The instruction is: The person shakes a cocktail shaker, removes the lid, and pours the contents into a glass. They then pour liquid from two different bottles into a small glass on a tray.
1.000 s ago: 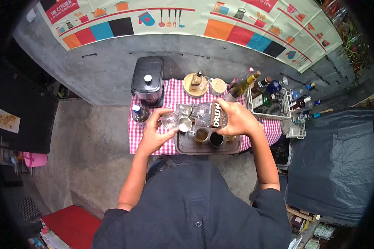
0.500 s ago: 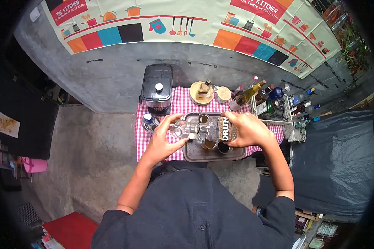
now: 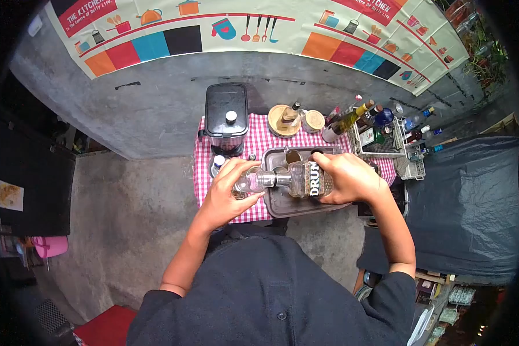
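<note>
My left hand (image 3: 224, 196) is curled around a clear glass vessel (image 3: 248, 182) over the left part of the table. My right hand (image 3: 354, 180) grips a clear square-sided bottle (image 3: 301, 179) with "DRUM" lettered on its label. The bottle lies nearly level, its neck pointing left and meeting the glass vessel in this view. Below the bottle is a brown tray (image 3: 288, 209), where a cup (image 3: 293, 157) of brownish liquid stands. Part of the tray is hidden behind the bottle and my right hand.
A black-lidded dispenser (image 3: 226, 109) stands at the back left, with a blue-capped bottle (image 3: 217, 164) before it. Behind the tray sit a wooden bowl (image 3: 278, 128) and a round container (image 3: 313, 121). A tall yellow-necked bottle (image 3: 346, 124) and a wire rack (image 3: 380, 147) of bottles are at right.
The view has shifted slightly, moving the table and tray in the picture. The bottle's neck now sits closer to the glass vessel. Both hands keep their holds.
</note>
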The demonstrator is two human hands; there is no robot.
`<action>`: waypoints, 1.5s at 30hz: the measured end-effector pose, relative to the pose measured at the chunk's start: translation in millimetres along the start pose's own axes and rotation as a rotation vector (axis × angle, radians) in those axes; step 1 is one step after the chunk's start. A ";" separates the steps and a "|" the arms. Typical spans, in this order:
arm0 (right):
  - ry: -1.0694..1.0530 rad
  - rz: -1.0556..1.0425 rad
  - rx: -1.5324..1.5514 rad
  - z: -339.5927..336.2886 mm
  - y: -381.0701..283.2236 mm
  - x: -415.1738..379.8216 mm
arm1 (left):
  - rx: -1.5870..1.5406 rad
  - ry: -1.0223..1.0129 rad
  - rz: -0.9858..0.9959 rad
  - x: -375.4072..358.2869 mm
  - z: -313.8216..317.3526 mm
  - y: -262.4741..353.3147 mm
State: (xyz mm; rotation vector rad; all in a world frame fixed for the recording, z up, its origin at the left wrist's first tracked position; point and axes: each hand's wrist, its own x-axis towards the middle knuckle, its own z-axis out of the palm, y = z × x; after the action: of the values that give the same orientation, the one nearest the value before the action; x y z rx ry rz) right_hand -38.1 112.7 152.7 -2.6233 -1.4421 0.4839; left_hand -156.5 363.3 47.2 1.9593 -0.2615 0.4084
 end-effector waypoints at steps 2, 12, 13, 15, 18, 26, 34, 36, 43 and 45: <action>-0.017 0.031 -0.020 0.3 -7.9 3.1 | -0.017 -0.007 -0.009 -2.1 -5.5 -0.6; -0.036 0.009 -0.065 2.6 -27.8 14.4 | -0.084 0.016 -0.062 -17.5 -19.6 -10.5; -0.049 0.019 -0.066 2.2 -29.6 15.2 | -0.095 0.018 -0.067 -18.5 -20.6 -10.4; -0.052 0.017 -0.068 1.6 -32.8 16.3 | -0.107 0.021 -0.072 -20.1 -22.0 -11.1; -0.059 0.021 -0.079 1.4 -36.3 17.8 | -0.109 0.023 -0.080 -22.3 -22.9 -13.7; -0.072 0.034 -0.086 1.8 -38.6 19.5 | -0.142 0.008 -0.100 -23.8 -23.7 -17.0; -0.065 0.045 -0.089 -1.5 -42.2 17.6 | -0.192 -0.015 -0.174 -25.2 -22.4 -18.2; -0.067 0.044 -0.089 -1.2 -41.1 16.9 | -0.182 -0.018 -0.171 -25.3 -21.7 -18.4; -0.096 0.060 -0.088 0.5 -39.1 16.7 | -0.197 -0.006 -0.177 -25.5 -19.5 -19.0; -0.092 0.053 -0.089 1.9 -38.5 16.3 | -0.191 -0.005 -0.178 -25.7 -19.2 -18.9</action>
State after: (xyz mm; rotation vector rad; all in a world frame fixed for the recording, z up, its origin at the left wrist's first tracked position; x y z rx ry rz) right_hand -61.5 147.1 156.8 -2.7493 -1.4554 0.5656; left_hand -176.4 388.5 28.3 1.7787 -0.1236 0.2529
